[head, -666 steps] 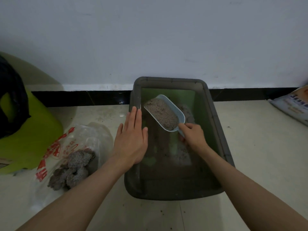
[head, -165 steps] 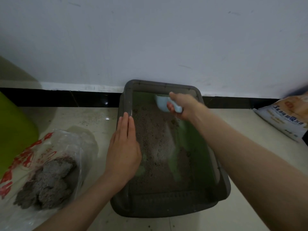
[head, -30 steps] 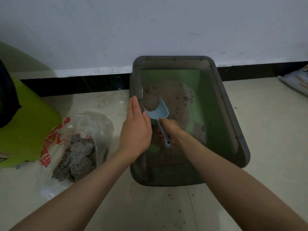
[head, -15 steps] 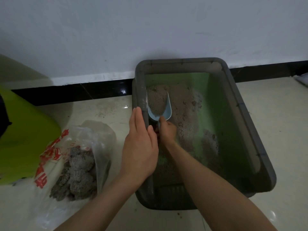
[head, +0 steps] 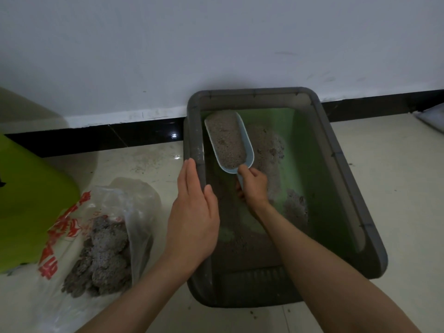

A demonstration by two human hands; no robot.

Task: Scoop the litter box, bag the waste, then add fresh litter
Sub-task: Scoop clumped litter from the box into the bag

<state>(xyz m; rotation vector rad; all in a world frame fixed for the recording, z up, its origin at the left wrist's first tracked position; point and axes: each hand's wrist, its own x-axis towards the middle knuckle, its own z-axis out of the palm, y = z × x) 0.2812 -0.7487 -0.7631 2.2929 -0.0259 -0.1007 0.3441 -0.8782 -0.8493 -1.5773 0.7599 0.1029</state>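
A grey litter box (head: 346,169) with a green inside stands on the floor against the wall. Grey litter (head: 269,150) lies heaped in its far left part. My right hand (head: 253,186) grips the handle of a light blue scoop (head: 229,141), which is full of litter and held above the box's far left corner. My left hand (head: 194,217) lies flat on the box's left rim, fingers together. A clear plastic bag (head: 105,227) with red print lies on the floor left of the box, holding grey clumps of waste.
A lime green plastic object (head: 26,207) stands at the far left. A printed litter sack (head: 432,117) shows at the right edge. The white wall and black skirting run right behind the box. Loose grains dot the pale floor tiles.
My right hand has lifted the scoop out of the heap, now full of litter, and raised it toward the far left corner. My left hand stays on the rim.
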